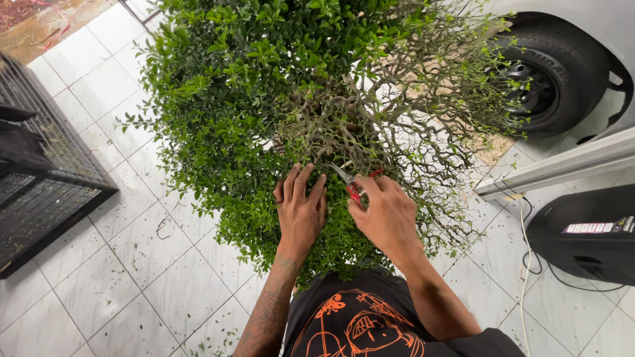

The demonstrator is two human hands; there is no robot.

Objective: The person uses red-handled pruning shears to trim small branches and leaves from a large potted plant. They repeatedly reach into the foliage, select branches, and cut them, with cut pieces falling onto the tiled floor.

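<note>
Landmark: the bush, seen from above, green and dense on its left side, stripped to bare twigs on its right.

Red-handled shears were gripped in the right hand, fingers closed round the handles. The long axis was laid up-left, tips aimed into the bush's woody centre, just past the knuckles. Whether the blades were parted could not be told.

The left hand was laid flat and open on the foliage at the bush's near edge, just beside the shears, holding nothing.

The cut zone was nearer the right hand. Clippings were scattered on the white floor tiles left of the bush.
</note>
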